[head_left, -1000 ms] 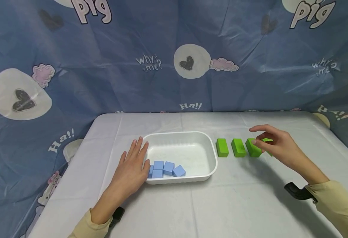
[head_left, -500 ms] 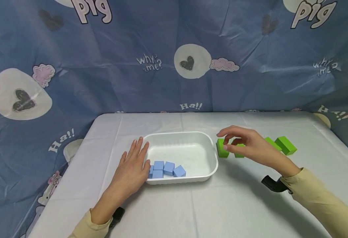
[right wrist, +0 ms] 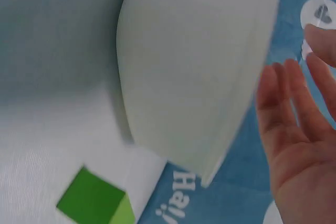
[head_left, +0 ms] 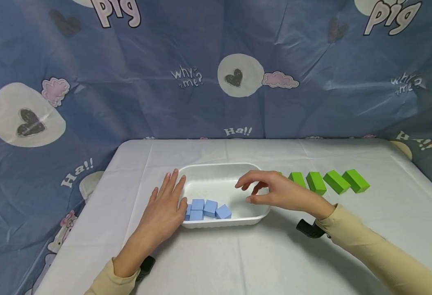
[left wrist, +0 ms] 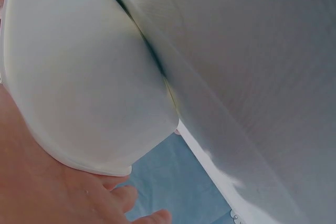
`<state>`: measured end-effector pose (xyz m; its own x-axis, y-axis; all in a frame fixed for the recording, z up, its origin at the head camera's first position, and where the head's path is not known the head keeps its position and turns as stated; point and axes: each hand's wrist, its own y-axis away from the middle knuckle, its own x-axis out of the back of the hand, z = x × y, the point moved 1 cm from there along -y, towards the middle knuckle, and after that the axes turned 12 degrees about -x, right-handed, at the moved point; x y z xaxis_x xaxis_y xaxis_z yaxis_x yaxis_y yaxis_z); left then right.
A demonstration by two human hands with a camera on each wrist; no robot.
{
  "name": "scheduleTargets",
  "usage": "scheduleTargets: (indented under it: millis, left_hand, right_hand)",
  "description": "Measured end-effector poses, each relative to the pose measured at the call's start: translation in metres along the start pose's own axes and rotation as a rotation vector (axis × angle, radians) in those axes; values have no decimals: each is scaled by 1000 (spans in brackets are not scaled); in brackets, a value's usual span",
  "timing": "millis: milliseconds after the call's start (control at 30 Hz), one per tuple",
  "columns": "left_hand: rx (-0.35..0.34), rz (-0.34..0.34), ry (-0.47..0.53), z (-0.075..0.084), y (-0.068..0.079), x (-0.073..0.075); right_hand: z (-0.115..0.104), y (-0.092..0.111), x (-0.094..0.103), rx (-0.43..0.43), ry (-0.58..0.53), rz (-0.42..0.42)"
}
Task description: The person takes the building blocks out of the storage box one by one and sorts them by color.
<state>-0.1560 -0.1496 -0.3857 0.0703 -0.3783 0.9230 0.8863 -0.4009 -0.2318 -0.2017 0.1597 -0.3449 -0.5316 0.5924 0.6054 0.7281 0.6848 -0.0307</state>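
Note:
A white plastic tray (head_left: 208, 224) stands on the table with several light blue cubes (head_left: 210, 208) gathered at its near left corner. On its left rim rests my left hand (head_left: 163, 205), fingers straight and spread apart. My right hand (head_left: 275, 189) hovers above the tray's right side, fingers loosely bent, thumb and fingertips apart with nothing between them. The right wrist view shows the same hand (right wrist: 299, 129) beside the tray's outer wall (right wrist: 184, 72). Several green blocks (head_left: 316, 183) form a row right of the tray; my right hand hides most of the nearest one.
A white cloth covers the table (head_left: 208, 262). Behind it hangs a blue patterned curtain (head_left: 146, 94), which also falls past the table's left edge. The green row runs rightward along the table's back half.
My right hand has moved left from over the green blocks to above the tray, uncovering the blocks farther right. My left hand and the blue cubes have stayed in place.

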Motion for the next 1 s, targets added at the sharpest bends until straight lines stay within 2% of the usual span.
scheduleTargets:
  millis: [233, 433, 700, 1000]
  left_hand:
    - [6, -12, 11, -1, 0, 1]
    - [3, -21, 22, 0, 0, 1]
    - [17, -35, 25, -1, -1, -1]
    - [14, -11, 16, -1, 0, -2]
  right_hand:
    - [1, -18, -18, -99, 29, -153]
    - [3, -32, -32, -107, 48, -246]
    - [5, -45, -41, -118, 107, -319]
    - [10, -51, -43, -148, 53, -340]
